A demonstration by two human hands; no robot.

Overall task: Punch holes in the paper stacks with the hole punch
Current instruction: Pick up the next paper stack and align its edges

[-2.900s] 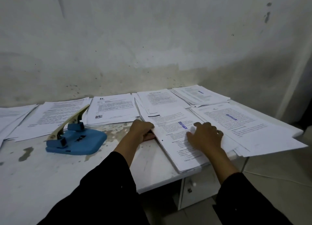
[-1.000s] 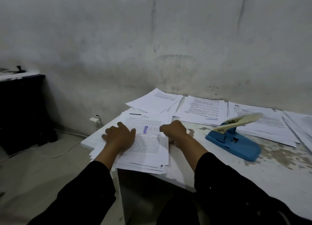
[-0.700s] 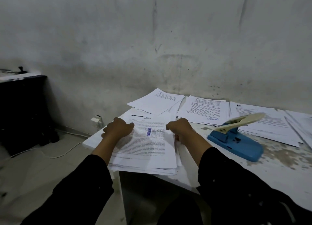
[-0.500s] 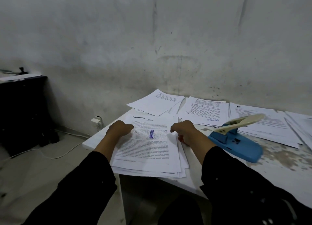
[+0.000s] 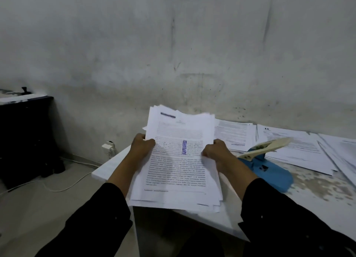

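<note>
Paper stack [image 5: 177,166]: it is held between both hands at the near left corner of the white table [image 5: 221,220], its far end tilted up off the surface and its long axis running away from the person. The sheets are unevenly squared, edges fanning at top and bottom. The left hand [image 5: 141,148] grips the left long edge about midway, thumb curled over the top sheet; the right hand [image 5: 213,151] grips the right long edge opposite it, fingers curled round the margin. Motion blur hides whether the stack's near end touches the table or hangs just above it.

Just to the right of the right-hand grip, and slightly farther out, sits the blue hole punch [image 5: 269,168], cream lever [image 5: 267,146] raised, so its slot is probably ready. The right hand is the nearer one to it, and the stack would have to travel rightward. Beyond the grips, more printed sheets [image 5: 237,137] lie spread along the wall [image 5: 173,44].
</note>
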